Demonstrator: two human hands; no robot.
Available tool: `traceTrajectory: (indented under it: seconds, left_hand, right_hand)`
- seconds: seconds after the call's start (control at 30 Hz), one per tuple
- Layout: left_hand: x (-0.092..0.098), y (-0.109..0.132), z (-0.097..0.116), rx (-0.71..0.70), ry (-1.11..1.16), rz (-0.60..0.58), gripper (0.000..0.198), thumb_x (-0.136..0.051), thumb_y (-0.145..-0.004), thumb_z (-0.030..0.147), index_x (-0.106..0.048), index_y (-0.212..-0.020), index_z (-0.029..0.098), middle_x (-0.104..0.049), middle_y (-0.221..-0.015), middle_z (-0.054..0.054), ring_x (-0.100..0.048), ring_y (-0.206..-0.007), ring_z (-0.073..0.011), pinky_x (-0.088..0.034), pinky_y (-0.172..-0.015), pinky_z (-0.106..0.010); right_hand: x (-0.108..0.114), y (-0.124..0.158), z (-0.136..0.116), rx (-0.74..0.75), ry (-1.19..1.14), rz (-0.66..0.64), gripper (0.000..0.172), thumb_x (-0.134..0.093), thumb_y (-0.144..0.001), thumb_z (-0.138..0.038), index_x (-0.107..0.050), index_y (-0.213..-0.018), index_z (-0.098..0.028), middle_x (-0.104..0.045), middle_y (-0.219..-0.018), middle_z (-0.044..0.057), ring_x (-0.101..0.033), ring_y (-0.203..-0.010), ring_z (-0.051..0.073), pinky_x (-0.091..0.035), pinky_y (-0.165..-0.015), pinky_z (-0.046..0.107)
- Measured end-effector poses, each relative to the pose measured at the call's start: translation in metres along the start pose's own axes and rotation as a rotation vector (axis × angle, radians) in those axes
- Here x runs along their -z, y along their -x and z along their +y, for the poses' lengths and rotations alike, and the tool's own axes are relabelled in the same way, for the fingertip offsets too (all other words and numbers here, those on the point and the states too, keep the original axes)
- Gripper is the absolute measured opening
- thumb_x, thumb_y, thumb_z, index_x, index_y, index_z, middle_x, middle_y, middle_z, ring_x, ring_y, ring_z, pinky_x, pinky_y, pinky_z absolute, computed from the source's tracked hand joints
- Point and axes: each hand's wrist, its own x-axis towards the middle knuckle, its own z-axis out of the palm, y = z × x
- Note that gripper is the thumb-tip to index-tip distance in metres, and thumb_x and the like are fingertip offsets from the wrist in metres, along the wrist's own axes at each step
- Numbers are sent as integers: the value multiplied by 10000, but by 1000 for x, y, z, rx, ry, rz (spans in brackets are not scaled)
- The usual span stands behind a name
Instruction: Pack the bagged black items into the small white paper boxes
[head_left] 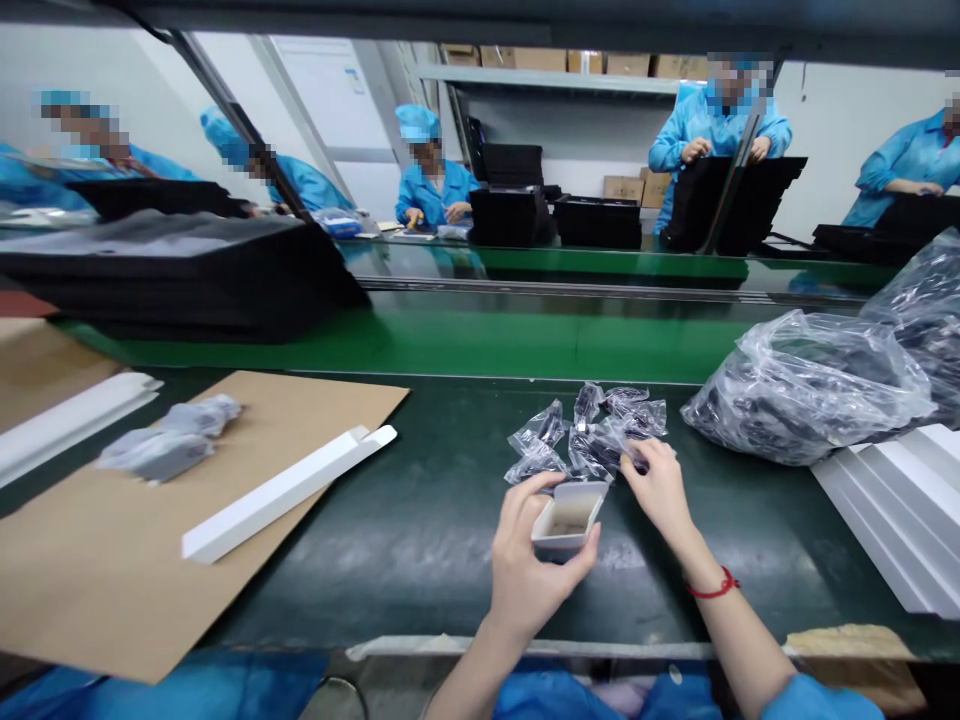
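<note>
My left hand [536,565] is wrapped round a small white carton [566,537], whose open end and raised flap face up toward me. Past the carton, a loose group of small clear plastic bags [536,430] with dark items inside lies on the green work surface. My right hand [661,492], with a red cord at the wrist, pinches one of these bags [637,455] at the group's right side. Its fingertips are partly covered by the plastic.
A large clear bag [810,385] of dark items sits at right, beside flat white cartons [900,520]. On the left, cardboard [97,560] carries a long white box [289,495] and wrapped parts [169,445]. Black cases [195,285] stand on the green conveyor; several co-workers in blue work behind.
</note>
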Motion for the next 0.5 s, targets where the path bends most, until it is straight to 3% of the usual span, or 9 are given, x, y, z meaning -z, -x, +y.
traceTrajectory:
  seconds: [0.13, 0.27, 0.37, 0.43, 0.5]
  left_hand:
    - [-23, 4, -1, 154, 342, -83, 330, -667, -790, 245, -518, -1084, 221, -705, -855, -2, -690, -661, -154, -552, -603, -236]
    - [-37, -5, 8, 226, 440, -277, 167, -690, -746, 269, -599, -865, 196, -628, -670, 28, -584, -530, -116, -450, -503, -201]
    - [-46, -16, 14, 339, 519, -410, 217, -721, -713, 311, -559, -793, 192, -596, -639, 30, -542, -537, -112, -409, -510, -206]
    - [-52, -22, 16, 396, 545, -437, 273, -741, -697, 329, -524, -797, 197, -580, -650, 40, -512, -553, -103, -390, -524, -202]
    - [-59, -27, 15, 425, 555, -414, 299, -742, -690, 327, -500, -812, 202, -560, -665, 51, -483, -569, -94, -374, -534, -195]
  right_hand:
    - [29, 5, 8, -138, -182, 86, 332, -601, -925, -464, -639, -961, -136, -651, -883, 13, -626, -787, 120, -546, -748, 311]
    - [61, 11, 8, -242, -346, 217, 417, -650, -856, -544, -656, -903, -130, -675, -839, 42, -627, -733, 126, -533, -681, 281]
    - [86, 15, 4, -275, -394, 286, 455, -692, -781, -594, -668, -878, -150, -689, -857, 65, -625, -732, 147, -519, -654, 267]
    - [100, 19, 3, -278, -389, 305, 474, -700, -769, -592, -651, -1004, -183, -689, -968, 70, -637, -791, 155, -524, -661, 255]
    - [107, 24, 7, -273, -357, 273, 601, -721, -755, -570, -564, -1226, -231, -655, -1153, 91, -652, -812, 154, -543, -670, 263]
